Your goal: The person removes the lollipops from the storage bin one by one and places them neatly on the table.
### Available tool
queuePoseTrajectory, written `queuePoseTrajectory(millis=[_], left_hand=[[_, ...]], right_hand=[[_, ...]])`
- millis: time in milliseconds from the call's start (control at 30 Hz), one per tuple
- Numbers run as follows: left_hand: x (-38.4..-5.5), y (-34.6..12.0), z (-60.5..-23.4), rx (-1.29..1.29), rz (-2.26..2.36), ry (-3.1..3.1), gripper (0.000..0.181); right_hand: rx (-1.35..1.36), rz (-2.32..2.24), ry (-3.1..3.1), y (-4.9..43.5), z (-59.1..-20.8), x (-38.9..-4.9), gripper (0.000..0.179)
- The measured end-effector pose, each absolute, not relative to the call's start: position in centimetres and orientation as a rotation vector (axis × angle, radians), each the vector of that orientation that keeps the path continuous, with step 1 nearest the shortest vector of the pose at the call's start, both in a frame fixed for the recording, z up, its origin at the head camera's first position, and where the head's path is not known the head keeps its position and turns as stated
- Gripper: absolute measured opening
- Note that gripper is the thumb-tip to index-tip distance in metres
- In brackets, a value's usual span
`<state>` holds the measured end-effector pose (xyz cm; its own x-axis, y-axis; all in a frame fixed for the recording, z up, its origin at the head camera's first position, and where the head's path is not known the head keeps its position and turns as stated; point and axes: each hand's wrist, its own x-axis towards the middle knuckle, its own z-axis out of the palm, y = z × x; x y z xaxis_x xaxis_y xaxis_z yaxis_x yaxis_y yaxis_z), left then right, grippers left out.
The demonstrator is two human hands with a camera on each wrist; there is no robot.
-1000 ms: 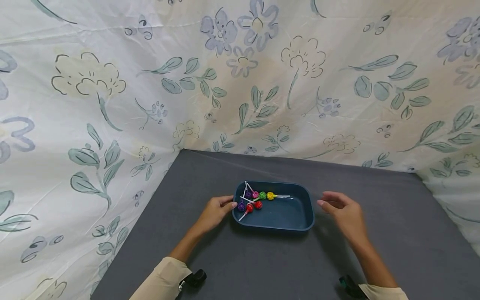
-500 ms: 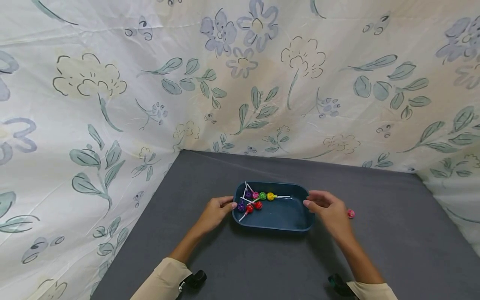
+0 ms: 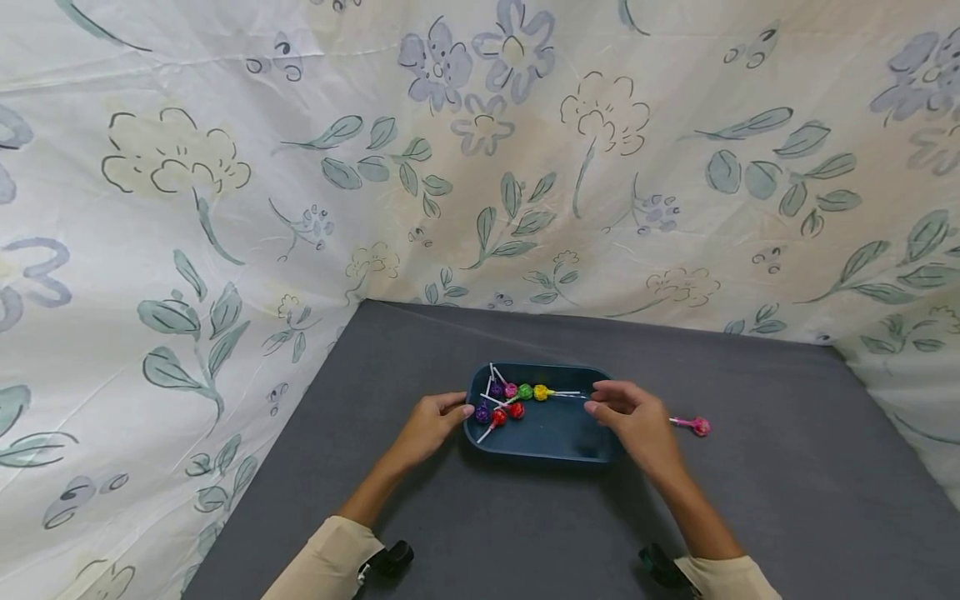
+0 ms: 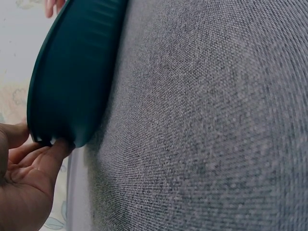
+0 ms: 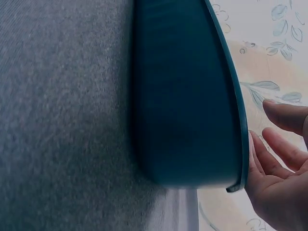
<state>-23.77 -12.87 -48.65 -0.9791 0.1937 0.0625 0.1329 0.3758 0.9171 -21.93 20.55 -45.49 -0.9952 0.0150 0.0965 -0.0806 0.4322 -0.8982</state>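
Observation:
My left hand (image 3: 433, 429) grips the left end of a dark blue plastic tray (image 3: 555, 454), thumb at the rim and fingers against the outer wall; the left wrist view shows this hold on the tray (image 4: 72, 77) too. Over the tray's right end hovers my right hand (image 3: 637, 421), fingers loosely bent. In the right wrist view that hand (image 5: 284, 163) is above the rim, thumb apart from the fingers, and nothing shows between them. Several lollipops lie at the tray's left side, among them a yellow lollipop (image 3: 541, 392), a green lollipop (image 3: 525, 392) and a red lollipop (image 3: 499, 416).
A pink lollipop (image 3: 701, 427) lies on the dark grey cloth (image 3: 787, 467) right of the tray, its stick partly behind my right hand. Flower-printed fabric (image 3: 525, 208) rises behind the surface and along its left and right sides.
My right hand has moved left, from beside the tray to over its right end, uncovering the pink lollipop on the cloth. My left hand, the tray and its lollipops have stayed put.

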Motion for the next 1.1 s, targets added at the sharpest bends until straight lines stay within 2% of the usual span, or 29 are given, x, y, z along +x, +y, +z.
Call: queuePoseTrajectory(millis=[900,1100], left_hand=[[-24.1,-13.0,-49.1,0.329,1.693,2.564,0.041],[-23.9,-13.0,-49.0,0.314,1.717,2.543,0.041]], right_hand=[[0.111,1.603,-2.621,16.9,-46.0,-23.8,0.035],[0.099,1.629,-2.649,15.7,-46.0,-24.1,0.039]])
